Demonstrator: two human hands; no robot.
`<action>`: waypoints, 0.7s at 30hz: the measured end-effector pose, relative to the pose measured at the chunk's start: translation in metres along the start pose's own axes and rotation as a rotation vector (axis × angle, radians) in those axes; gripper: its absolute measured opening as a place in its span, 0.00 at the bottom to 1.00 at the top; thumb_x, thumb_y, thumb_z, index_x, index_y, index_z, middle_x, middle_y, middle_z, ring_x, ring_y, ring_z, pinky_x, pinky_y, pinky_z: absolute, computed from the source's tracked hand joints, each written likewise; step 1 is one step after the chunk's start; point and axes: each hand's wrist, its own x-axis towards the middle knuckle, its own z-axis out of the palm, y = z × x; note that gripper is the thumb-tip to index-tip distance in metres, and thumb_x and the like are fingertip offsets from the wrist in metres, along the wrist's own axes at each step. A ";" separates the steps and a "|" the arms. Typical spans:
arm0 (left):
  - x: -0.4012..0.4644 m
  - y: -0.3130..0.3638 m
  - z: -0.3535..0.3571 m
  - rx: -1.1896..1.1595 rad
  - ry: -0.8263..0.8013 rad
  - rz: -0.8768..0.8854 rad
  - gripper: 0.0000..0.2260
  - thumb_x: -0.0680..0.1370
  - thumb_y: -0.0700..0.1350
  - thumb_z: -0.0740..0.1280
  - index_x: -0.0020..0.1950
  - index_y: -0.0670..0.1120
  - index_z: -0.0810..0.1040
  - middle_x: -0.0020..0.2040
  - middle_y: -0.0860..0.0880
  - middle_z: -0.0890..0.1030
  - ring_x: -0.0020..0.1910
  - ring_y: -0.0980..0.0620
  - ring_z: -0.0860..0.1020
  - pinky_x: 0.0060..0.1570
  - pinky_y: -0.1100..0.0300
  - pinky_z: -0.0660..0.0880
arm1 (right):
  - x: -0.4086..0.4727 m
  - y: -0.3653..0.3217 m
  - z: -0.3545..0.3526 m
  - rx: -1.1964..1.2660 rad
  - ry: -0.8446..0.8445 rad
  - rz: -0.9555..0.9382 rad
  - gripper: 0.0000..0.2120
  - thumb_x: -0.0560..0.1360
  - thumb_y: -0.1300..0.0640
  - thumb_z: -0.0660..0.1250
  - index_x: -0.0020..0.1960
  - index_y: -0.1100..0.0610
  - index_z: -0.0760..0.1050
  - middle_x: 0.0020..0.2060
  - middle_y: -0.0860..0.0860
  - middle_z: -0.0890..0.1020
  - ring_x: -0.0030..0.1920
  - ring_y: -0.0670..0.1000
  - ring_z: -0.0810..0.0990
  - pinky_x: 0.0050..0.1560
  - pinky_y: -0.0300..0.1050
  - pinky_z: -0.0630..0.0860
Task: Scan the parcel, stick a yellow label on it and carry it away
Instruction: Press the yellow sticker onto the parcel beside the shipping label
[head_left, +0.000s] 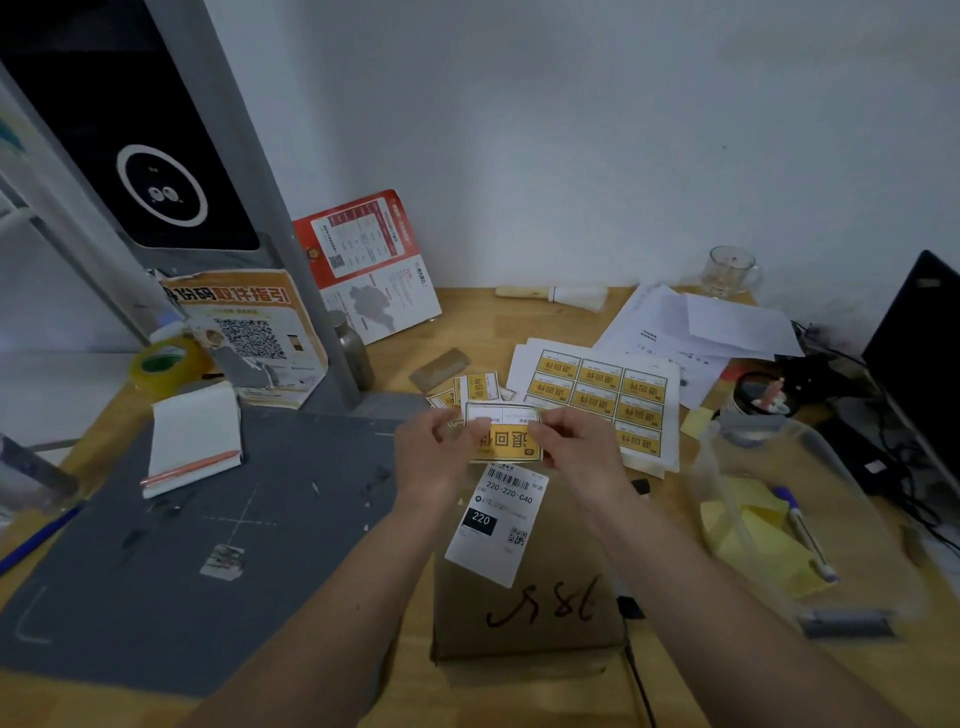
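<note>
I pinch a single yellow label (506, 439) between my two hands above the far end of the parcel (524, 613): my left hand (434, 457) grips its left edge, my right hand (576, 449) its right edge, fingers closed on the paper. The label faces away from me, so its three bold black characters read upside down, and my left thumb hides part of the last one; a white strip with small print I cannot read runs along its far edge. The parcel is a brown cardboard box lying on the tabletop (410, 660) just below my hands, with "98" and a looser scrawl in black marker, inverted from where I stand. Its white shipping label (496, 525) shows a barcode, "220-220-C40", a black block reading "220" and a small QR code; the finer lines blur. Beyond my right hand lies a sheet of yellow labels (597, 387) with the same characters, partly hidden by my fingers, and loose cut labels (475, 389) lie behind the one I hold. An orange poster (249, 332) with a QR code leans at the left, its headline cut off at the left edge.
</note>
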 end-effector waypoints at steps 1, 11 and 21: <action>0.001 0.000 0.002 0.031 0.029 -0.005 0.26 0.70 0.49 0.74 0.64 0.44 0.73 0.59 0.49 0.74 0.56 0.52 0.74 0.54 0.58 0.72 | 0.002 0.001 -0.001 -0.080 0.008 -0.056 0.05 0.76 0.64 0.65 0.43 0.60 0.79 0.41 0.55 0.81 0.41 0.51 0.78 0.40 0.37 0.74; 0.002 0.002 0.019 0.530 -0.206 0.636 0.26 0.73 0.43 0.70 0.68 0.55 0.68 0.49 0.52 0.83 0.56 0.46 0.77 0.59 0.47 0.73 | -0.001 0.007 -0.011 -0.783 -0.040 -0.460 0.10 0.76 0.62 0.65 0.53 0.52 0.81 0.46 0.48 0.81 0.50 0.50 0.72 0.47 0.45 0.70; -0.004 0.004 0.020 -0.072 -0.191 0.155 0.08 0.72 0.44 0.72 0.48 0.52 0.77 0.45 0.49 0.80 0.44 0.52 0.78 0.40 0.64 0.73 | -0.006 0.015 -0.012 -0.177 -0.025 0.048 0.23 0.71 0.55 0.72 0.63 0.58 0.71 0.54 0.52 0.79 0.51 0.49 0.77 0.47 0.43 0.75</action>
